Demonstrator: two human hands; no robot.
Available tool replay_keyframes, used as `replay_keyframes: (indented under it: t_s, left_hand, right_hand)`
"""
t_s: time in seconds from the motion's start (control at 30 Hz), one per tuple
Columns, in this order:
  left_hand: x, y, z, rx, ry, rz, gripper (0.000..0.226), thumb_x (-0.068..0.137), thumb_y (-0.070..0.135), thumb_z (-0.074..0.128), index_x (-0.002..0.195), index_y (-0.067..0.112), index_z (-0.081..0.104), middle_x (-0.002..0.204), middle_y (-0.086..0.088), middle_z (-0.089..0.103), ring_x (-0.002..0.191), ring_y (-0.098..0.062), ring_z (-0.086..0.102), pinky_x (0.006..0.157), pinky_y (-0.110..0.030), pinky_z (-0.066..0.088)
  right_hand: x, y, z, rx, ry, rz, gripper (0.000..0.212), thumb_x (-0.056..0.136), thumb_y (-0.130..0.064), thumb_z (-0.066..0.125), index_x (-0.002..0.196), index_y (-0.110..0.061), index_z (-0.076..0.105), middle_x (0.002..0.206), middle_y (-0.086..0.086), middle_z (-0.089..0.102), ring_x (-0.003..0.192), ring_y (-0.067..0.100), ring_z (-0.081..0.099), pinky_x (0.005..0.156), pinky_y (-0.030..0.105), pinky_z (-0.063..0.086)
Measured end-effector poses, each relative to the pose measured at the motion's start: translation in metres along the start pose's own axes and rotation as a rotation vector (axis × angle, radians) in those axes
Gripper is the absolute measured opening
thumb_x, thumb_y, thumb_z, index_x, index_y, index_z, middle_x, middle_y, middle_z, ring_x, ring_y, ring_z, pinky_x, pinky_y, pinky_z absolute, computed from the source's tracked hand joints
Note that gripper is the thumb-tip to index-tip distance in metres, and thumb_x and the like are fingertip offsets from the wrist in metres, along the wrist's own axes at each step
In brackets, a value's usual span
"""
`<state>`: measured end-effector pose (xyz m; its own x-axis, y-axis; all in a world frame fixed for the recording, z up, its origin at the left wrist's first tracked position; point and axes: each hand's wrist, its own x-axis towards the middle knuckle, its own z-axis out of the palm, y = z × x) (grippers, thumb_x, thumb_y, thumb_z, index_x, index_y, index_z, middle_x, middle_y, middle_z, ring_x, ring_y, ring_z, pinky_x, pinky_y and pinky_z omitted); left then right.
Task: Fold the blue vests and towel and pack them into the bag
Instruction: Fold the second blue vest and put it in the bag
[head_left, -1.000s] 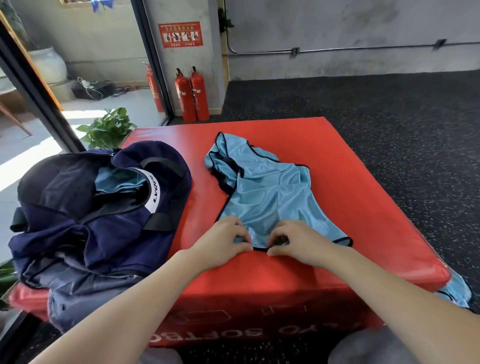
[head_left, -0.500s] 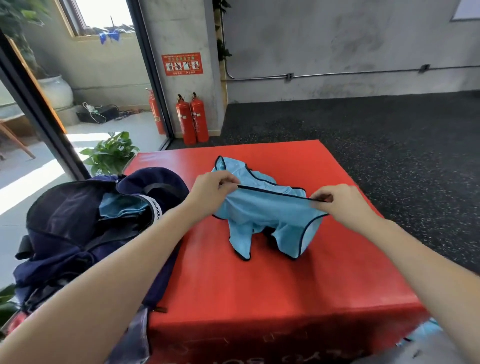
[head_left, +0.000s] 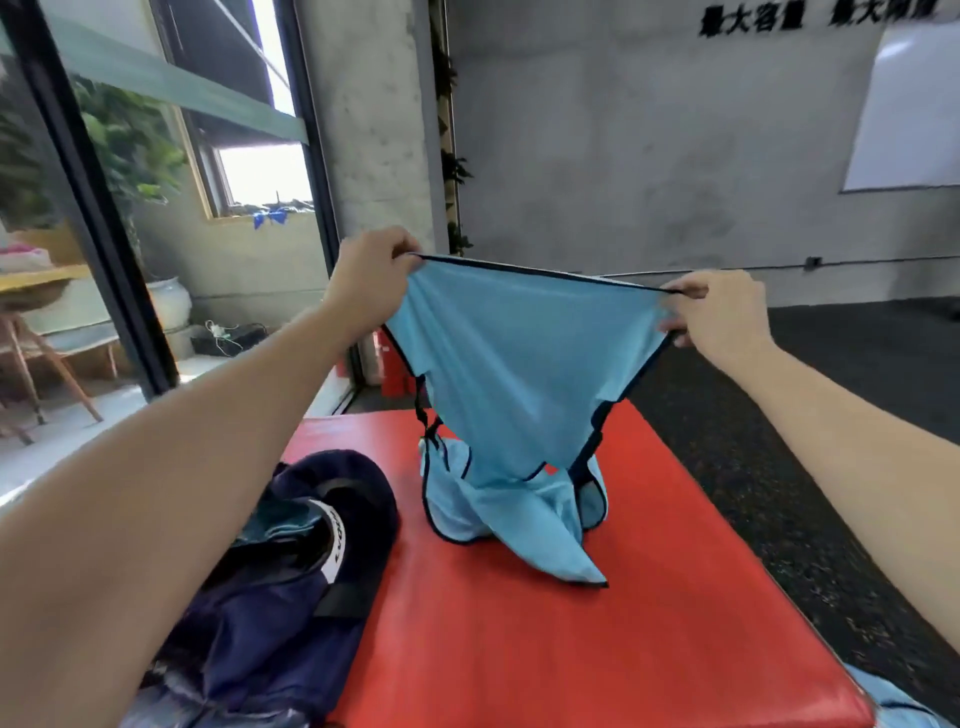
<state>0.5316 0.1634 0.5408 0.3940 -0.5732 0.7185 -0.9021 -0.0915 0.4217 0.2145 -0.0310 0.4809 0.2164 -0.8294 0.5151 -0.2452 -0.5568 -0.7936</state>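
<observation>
A light blue vest (head_left: 519, 374) with dark trim hangs in the air above the red mat (head_left: 571, 649). My left hand (head_left: 369, 283) pinches one corner of its hem and my right hand (head_left: 719, 317) pinches the other, so the hem is stretched taut between them. The vest's shoulder straps and lower folds trail onto the mat. The navy bag (head_left: 291, 582) lies open on the mat's left side, with blue fabric (head_left: 275, 522) showing inside it.
More light blue cloth (head_left: 904, 709) hangs off the mat's near right corner. Dark speckled floor lies to the right. Red fire extinguishers (head_left: 392, 371) stand behind the vest by a concrete pillar, next to a glass door on the left.
Both hands have lifted the vest by its hem from the mat to chest height and spread apart, pulling the hem tight. The view has tilted upward.
</observation>
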Motion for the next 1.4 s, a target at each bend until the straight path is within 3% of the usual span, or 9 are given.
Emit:
replay_keyframes:
  t_s: [0.27,0.4,0.67,0.83,1.0,1.1,1.17,1.27,1.4]
  left_hand:
    - [-0.01,0.025,-0.044,0.015,-0.008,-0.037,0.01,0.094,0.018,0.064,0.097,0.012,0.073,0.087,-0.001,0.067,0.085,-0.019,0.06,0.069,-0.028,0.043]
    - [-0.047,-0.001,-0.021,0.054,-0.111,-0.124,0.01,0.094,0.016,0.062,0.095,0.016,0.073,0.094,-0.003,0.069,0.089,-0.023,0.062,0.077,-0.034,0.051]
    - [-0.12,-0.052,0.054,0.041,-0.266,-0.227,0.01,0.092,0.014,0.063,0.092,0.02,0.071,0.095,-0.001,0.07,0.087,-0.018,0.063,0.077,-0.03,0.05]
    - [-0.178,-0.073,0.094,0.092,-0.444,-0.274,0.006,0.09,0.016,0.065,0.093,0.019,0.069,0.095,0.001,0.069,0.095,-0.024,0.064,0.085,-0.038,0.053]
    - [-0.257,-0.067,0.122,0.142,-0.626,-0.171,0.031,0.091,0.032,0.067,0.121,0.025,0.068,0.121,0.006,0.067,0.113,-0.018,0.058,0.099,-0.038,0.045]
    - [-0.306,-0.056,0.137,0.06,-0.652,-0.088,0.024,0.092,0.03,0.068,0.115,0.024,0.071,0.114,0.005,0.067,0.115,-0.016,0.054,0.099,-0.036,0.043]
    - [-0.332,-0.055,0.147,0.033,-0.704,-0.017,0.023,0.092,0.031,0.067,0.112,0.024,0.072,0.11,0.005,0.066,0.112,-0.017,0.054,0.099,-0.033,0.043]
    - [-0.35,-0.06,0.16,0.077,-0.752,0.136,0.026,0.092,0.032,0.064,0.116,0.023,0.071,0.112,0.005,0.065,0.106,-0.02,0.053,0.097,-0.037,0.043]
    - [-0.348,-0.061,0.165,0.118,-0.691,0.171,0.024,0.096,0.027,0.059,0.116,0.023,0.071,0.109,0.003,0.069,0.103,-0.024,0.055,0.094,-0.039,0.043]
  right_hand:
    - [-0.02,-0.047,-0.036,-0.038,-0.018,-0.122,0.01,0.092,-0.007,0.068,0.094,-0.015,0.074,0.086,0.001,0.071,0.065,0.002,0.069,0.059,0.016,0.058]
    - [-0.043,-0.009,-0.025,-0.3,-0.176,-0.15,0.012,0.095,-0.02,0.066,0.098,-0.016,0.077,0.091,-0.002,0.073,0.088,0.018,0.069,0.086,0.034,0.054]
    - [-0.091,0.092,0.025,-0.52,-0.395,-0.043,0.021,0.094,-0.015,0.062,0.109,-0.017,0.077,0.111,0.002,0.075,0.103,0.024,0.066,0.078,0.025,0.039]
    - [-0.123,0.146,0.054,-0.594,-0.646,0.047,0.045,0.087,-0.018,0.07,0.131,-0.01,0.063,0.134,0.008,0.064,0.125,0.025,0.057,0.103,0.03,0.039]
    - [-0.169,0.179,0.075,-0.549,-0.662,0.006,0.037,0.087,-0.018,0.07,0.123,-0.01,0.066,0.124,0.004,0.067,0.117,0.022,0.061,0.099,0.03,0.042]
    - [-0.205,0.185,0.088,-0.452,-0.64,-0.03,0.022,0.092,-0.02,0.068,0.113,-0.015,0.07,0.108,-0.004,0.068,0.1,0.011,0.063,0.085,0.017,0.042]
    - [-0.227,0.183,0.098,-0.443,-0.724,-0.047,0.014,0.092,-0.028,0.069,0.105,-0.022,0.07,0.098,-0.008,0.067,0.089,0.007,0.062,0.079,0.02,0.045]
    - [-0.245,0.176,0.115,-0.453,-0.888,-0.105,0.018,0.091,-0.039,0.068,0.107,-0.03,0.069,0.096,-0.014,0.065,0.086,0.002,0.059,0.081,0.025,0.048]
    - [-0.258,0.161,0.135,-0.398,-0.909,-0.156,0.024,0.089,-0.045,0.069,0.109,-0.032,0.068,0.097,-0.018,0.061,0.088,0.0,0.055,0.082,0.023,0.046]
